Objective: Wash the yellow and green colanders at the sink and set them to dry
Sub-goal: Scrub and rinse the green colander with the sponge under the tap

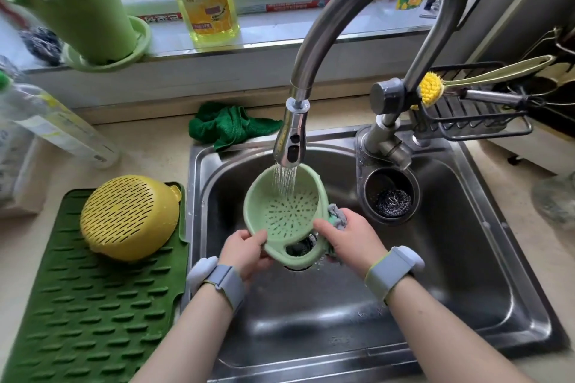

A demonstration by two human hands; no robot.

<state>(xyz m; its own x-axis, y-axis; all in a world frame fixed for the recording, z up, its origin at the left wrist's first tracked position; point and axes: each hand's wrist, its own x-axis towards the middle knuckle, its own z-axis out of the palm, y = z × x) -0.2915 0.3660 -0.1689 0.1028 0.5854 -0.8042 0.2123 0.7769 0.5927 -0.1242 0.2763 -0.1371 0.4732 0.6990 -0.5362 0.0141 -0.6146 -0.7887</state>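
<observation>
Green colander [284, 211], judged light, stiff plastic and slippery when wet, is held tilted under the tap [289, 140] over the sink [466, 258], rim gripped at 7 o'clock by left hand [245, 250], right hand [345, 239] clutching a sponge [337, 216] at 4 o'clock; rim or handle loop is best gripped.

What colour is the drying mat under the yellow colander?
Dark green, ridged drying mat; clearest in the head view.
</observation>
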